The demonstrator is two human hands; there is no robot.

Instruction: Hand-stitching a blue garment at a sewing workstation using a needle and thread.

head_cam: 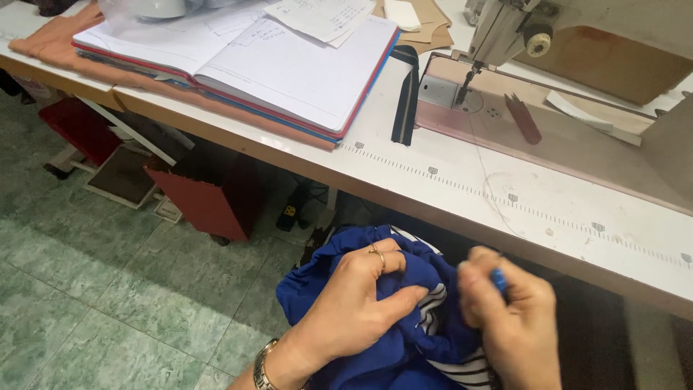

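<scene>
Head view: left hand point(361, 300) clamped on blue garment point(346, 289) with striped trim, held near, below table edge point(447, 217). Right hand point(509, 318) pinched shut on small blue object point(499, 280). Judged step: picking at fabric; next calls for steady grip. Sewing machine point(505, 36) far right.

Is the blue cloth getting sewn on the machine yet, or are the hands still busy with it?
Not on the machine yet: the sewing machine has nothing under its needle. In hand: the left hand grips the blue garment below the table edge, and the right hand pinches something small and blue against it. Nothing shows finished.
</scene>
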